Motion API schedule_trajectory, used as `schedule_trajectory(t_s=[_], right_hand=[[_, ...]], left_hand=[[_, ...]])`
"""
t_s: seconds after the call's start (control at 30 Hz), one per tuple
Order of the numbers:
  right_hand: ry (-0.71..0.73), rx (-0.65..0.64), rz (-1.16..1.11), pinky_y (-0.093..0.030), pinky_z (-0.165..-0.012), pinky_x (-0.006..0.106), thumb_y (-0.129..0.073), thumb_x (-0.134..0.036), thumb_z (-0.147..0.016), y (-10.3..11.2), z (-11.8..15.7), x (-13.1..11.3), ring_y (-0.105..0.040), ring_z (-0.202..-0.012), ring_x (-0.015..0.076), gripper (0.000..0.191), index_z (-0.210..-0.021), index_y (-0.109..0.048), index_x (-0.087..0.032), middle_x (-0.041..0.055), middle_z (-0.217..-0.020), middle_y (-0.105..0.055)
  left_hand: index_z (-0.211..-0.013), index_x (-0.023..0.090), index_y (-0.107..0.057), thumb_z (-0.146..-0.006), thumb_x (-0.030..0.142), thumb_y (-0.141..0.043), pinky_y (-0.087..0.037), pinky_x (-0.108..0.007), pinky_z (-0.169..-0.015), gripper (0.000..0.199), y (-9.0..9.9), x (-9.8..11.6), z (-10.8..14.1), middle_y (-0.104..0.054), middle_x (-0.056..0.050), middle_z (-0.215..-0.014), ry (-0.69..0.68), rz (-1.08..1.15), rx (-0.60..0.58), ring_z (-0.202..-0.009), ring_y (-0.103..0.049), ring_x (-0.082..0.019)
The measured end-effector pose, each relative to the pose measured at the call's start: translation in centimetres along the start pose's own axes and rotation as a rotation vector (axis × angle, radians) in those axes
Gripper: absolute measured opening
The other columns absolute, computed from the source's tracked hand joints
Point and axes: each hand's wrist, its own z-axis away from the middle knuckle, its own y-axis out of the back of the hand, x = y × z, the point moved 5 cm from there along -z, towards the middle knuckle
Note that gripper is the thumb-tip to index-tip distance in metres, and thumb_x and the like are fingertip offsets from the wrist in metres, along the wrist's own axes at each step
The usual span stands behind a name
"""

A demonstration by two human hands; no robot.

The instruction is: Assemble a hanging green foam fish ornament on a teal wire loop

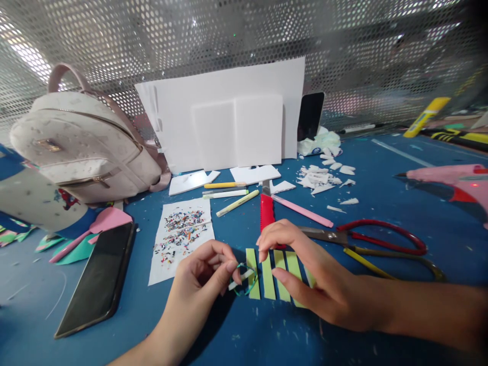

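Note:
My left hand [211, 274] is closed, with thumb and fingers pinching a thin green ring [254, 288]. A small whitish strip [247, 275] crosses the ring; I cannot tell if they are joined. My right hand [305, 272] hovers just to the right, thumb and fingers apart, nothing between them. Under and beside it lie several light green strips [268, 279] in a row on the blue table, some partly covered by the hand. A red-handled cutter [267, 211] lies just beyond, its lower end hidden behind my right fingers.
Left: white paper [158, 269] bearing tiny colourful bits, a phone [97, 279], a backpack [87, 142]. Behind: pens [238, 202], a white board [171, 122], white scraps [316, 178]. Right: large scissors [385, 223] and a pink glue gun [446, 174].

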Motion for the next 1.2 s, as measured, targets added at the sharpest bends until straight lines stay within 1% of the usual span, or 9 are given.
schedule_trajectory(t_s=[0.13, 0.37, 0.6, 1.0, 1.2], right_hand=[[-0.008, 0.024, -0.013, -0.045, -0.093, 0.040, -0.056, -0.004, -0.085, -0.32, 0.24, 0.43, -0.051, -0.103, 0.0237, 0.035, -0.115, -0.046, -0.021, 0.0083, -0.108, -0.053], [0.002, 0.049, -0.057, -0.045, -0.088, 0.039, -0.057, -0.001, -0.085, -0.43, 0.30, 0.65, -0.051, -0.095, 0.0205, 0.032, -0.105, -0.044, -0.022, 0.0046, -0.101, -0.053], [0.003, 0.044, -0.051, -0.045, -0.088, 0.039, -0.053, -0.001, -0.087, -0.37, 0.15, 0.56, -0.050, -0.093, 0.0197, 0.028, -0.104, -0.044, -0.022, 0.0042, -0.099, -0.054], [0.001, 0.036, -0.073, -0.044, -0.087, 0.037, -0.056, -0.002, -0.087, -0.46, 0.25, 0.70, -0.049, -0.092, 0.0185, 0.029, -0.103, -0.043, -0.023, 0.0022, -0.098, -0.052], [-0.064, 0.004, -0.089, -0.041, -0.085, 0.036, -0.057, -0.003, -0.085, -0.14, -0.04, 0.29, -0.047, -0.089, 0.0183, 0.031, -0.103, -0.042, -0.024, 0.0011, -0.097, -0.049]], left_hand=[[-0.083, 0.018, -0.060, -0.094, 0.035, -0.063, -0.036, -0.020, -0.052, 0.021, -0.08, 0.00, -0.23, -0.063, 0.000, -0.066, 0.003, 0.009, -0.009, -0.058, -0.049, -0.010], [-0.082, 0.018, -0.060, -0.094, 0.035, -0.062, -0.034, -0.020, -0.052, 0.021, -0.10, -0.01, -0.10, -0.063, 0.001, -0.066, 0.006, 0.012, -0.009, -0.057, -0.047, -0.009], [-0.083, 0.018, -0.060, -0.095, 0.033, -0.062, -0.034, -0.020, -0.052, 0.020, -0.11, 0.08, -0.10, -0.063, 0.001, -0.066, 0.001, 0.029, -0.016, -0.058, -0.047, -0.008], [-0.083, 0.017, -0.060, -0.095, 0.034, -0.061, -0.035, -0.018, -0.052, 0.021, -0.03, 0.03, -0.03, -0.063, 0.001, -0.067, -0.008, 0.025, -0.023, -0.059, -0.048, -0.008], [-0.084, 0.017, -0.060, -0.095, 0.033, -0.061, -0.035, -0.017, -0.053, 0.020, -0.09, -0.04, -0.08, -0.063, 0.002, -0.067, -0.009, 0.034, -0.027, -0.059, -0.048, -0.007]])
